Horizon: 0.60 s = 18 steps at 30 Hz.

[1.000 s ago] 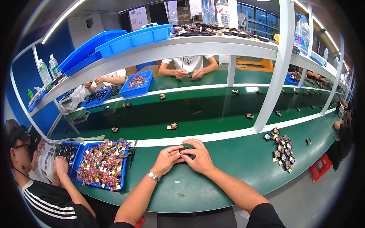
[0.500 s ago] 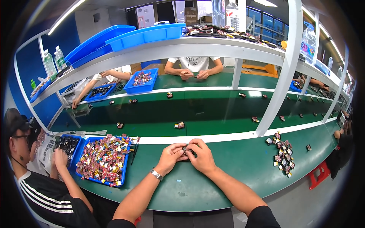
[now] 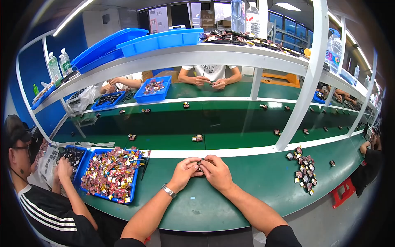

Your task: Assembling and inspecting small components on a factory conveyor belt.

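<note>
Over the green bench top (image 3: pixel 247 197), both my hands meet at the fingertips. A small dark part (image 3: pixel 200 166), perhaps a black housing, is pinched between them; the fingers cover most of it. My left hand (image 3: pixel 182 176), a metal watch at its wrist, grips it from the left. From the other side my right hand (image 3: pixel 218 173) closes its thumb and fingers on the same piece. To the left, a blue tray (image 3: pixel 134 187) is heaped with small pink, yellow and silver wired parts. Off to the right lies a loose pile of black units with pink and white pieces (image 3: pixel 305 169).
Thin dark tools (image 3: pixel 145 166) lie beside the tray. A white rail (image 3: pixel 177 154) and a slanted post (image 3: pixel 302 78) border a green conveyor carrying scattered units (image 3: pixel 198 138). A co-worker (image 3: pixel 45 206) sits close at left; another (image 3: pixel 211 76) works opposite. A shelf (image 3: pixel 173 55) hangs overhead.
My hands stay together on the small dark part, with slight finger movement. Across the line, the co-worker's hands have shifted, and a thin tool now stands upright in one.
</note>
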Each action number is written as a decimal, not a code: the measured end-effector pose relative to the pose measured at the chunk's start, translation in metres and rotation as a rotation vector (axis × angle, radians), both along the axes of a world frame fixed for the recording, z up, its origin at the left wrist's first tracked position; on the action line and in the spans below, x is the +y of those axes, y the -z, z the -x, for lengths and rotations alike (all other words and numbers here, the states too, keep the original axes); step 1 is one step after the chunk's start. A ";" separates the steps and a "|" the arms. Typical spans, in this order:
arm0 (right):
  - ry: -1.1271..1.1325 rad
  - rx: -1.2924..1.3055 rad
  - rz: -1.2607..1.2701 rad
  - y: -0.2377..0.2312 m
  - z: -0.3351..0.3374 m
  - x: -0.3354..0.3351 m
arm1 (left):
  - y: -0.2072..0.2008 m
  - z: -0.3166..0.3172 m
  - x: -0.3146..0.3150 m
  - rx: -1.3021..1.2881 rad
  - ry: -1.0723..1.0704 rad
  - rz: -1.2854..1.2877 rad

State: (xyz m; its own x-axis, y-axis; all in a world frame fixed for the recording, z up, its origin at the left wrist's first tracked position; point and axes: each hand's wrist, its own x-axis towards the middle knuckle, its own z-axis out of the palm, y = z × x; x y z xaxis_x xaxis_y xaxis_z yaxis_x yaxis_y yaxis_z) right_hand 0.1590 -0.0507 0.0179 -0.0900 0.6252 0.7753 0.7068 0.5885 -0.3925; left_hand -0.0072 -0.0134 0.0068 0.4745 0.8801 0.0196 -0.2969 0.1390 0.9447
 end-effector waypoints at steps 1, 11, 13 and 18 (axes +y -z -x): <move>0.003 -0.015 0.007 0.001 0.000 -0.001 | 0.000 0.000 -0.001 0.004 -0.008 -0.006; 0.038 -0.061 -0.007 0.003 0.003 -0.001 | 0.002 -0.001 0.000 0.005 -0.018 0.000; 0.044 -0.055 -0.004 0.004 0.005 -0.001 | 0.004 0.000 0.000 -0.013 -0.011 0.001; 0.022 -0.033 -0.004 0.002 0.006 0.004 | 0.002 -0.004 -0.002 0.029 -0.073 -0.027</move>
State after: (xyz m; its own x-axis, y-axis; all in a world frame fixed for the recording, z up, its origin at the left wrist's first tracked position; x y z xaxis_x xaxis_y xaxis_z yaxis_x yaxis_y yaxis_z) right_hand 0.1534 -0.0470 0.0164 -0.1016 0.6241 0.7747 0.7324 0.5739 -0.3663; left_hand -0.0031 -0.0155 0.0051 0.4098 0.9116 0.0314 -0.2778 0.0920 0.9562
